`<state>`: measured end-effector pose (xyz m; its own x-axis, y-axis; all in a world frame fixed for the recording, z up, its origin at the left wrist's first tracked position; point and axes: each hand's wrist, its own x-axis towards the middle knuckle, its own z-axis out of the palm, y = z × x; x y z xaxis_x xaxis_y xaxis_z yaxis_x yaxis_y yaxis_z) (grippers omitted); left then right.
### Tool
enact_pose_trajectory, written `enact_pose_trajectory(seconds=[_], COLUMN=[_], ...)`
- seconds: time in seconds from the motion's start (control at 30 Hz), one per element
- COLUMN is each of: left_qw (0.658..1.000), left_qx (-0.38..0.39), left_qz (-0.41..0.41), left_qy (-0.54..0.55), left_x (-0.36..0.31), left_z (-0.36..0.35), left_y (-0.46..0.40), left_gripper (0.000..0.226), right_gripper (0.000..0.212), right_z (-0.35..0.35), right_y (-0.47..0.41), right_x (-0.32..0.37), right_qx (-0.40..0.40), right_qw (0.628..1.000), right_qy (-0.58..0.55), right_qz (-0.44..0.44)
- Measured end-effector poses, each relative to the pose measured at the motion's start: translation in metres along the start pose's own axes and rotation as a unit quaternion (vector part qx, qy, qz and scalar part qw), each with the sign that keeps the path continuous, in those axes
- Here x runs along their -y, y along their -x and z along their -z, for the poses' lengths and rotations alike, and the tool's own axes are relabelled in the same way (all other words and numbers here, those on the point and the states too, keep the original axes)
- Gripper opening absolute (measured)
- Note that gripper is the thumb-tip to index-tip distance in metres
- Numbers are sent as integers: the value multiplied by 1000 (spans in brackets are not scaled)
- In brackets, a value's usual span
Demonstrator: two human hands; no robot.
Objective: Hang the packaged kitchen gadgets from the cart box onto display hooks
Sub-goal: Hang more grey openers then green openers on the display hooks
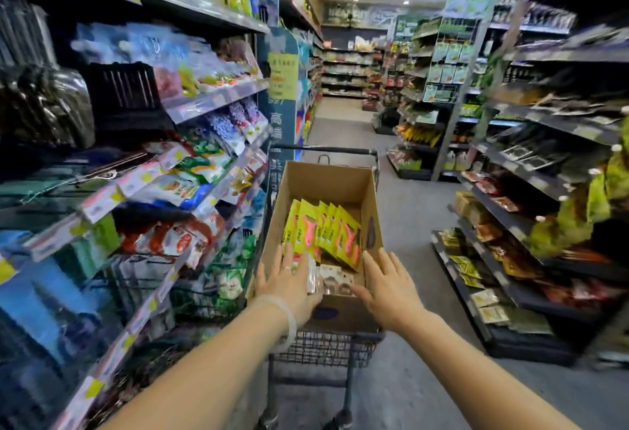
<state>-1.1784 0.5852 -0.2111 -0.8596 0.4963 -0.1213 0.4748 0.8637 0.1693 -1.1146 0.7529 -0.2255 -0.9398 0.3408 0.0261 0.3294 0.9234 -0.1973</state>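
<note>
Cart box (343, 188): yellow gadget packs (323, 232) stand at far side, just beyond our fingertips. Left hand (289, 283) flat, spread, nearer packs; right hand (388, 285) spread, empty, at near rim.

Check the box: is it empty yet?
No, yellow packs stand in a row inside the box, with clear packs at the near end.

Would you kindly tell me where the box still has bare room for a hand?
The far end of the box, beyond the yellow packets, shows bare cardboard floor. The near end is crowded: clear packets lie between the left hand and right hand.
</note>
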Motion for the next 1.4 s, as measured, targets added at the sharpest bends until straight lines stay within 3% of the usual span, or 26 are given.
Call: enact_pose_trajectory(seconds=[0.27, 0.43, 0.67, 0.77, 0.93, 1.03, 1.23, 1.33, 1.4], left_qw=[998, 992, 979, 971, 968, 961, 955, 952, 952], left_qx=[57, 119, 189, 219, 227, 235, 225, 225, 224], left_qz=[9, 21, 57, 72, 84, 90, 102, 114, 118], left_qy=[26, 33, 50, 61, 72, 114, 166, 175, 174], left_x=[35, 44, 46, 46, 42, 39, 41, 42, 43], left_z=[-12, -49, -109, -130, -159, -169, -175, -176, -176], left_y=[-147, -203, -266, -288, -312, -317, -325, -328, -330], left_gripper=[78, 77, 76, 77, 76, 75, 71, 70, 71], right_gripper=[68, 72, 57, 63, 95, 113, 86, 92, 85], right_z=[-20, -76, -162, -196, -244, -273, -291, -278, -272], right_y=[-157, -200, -266, -286, -308, -314, -318, -322, -321], right_x=[-11, -23, -53, -62, -80, -87, -85, -85, -83], right_qx=[21, 117, 212, 262, 350, 329, 261, 252, 220], right_qw=[999, 987, 974, 961, 898, 869, 846, 816, 813], right_qy=[-31, -82, -52, -54, -163, -208, -204, -236, -286], right_qz=[-38, -76, -61, -72, -213, -306, -417, -463, -457])
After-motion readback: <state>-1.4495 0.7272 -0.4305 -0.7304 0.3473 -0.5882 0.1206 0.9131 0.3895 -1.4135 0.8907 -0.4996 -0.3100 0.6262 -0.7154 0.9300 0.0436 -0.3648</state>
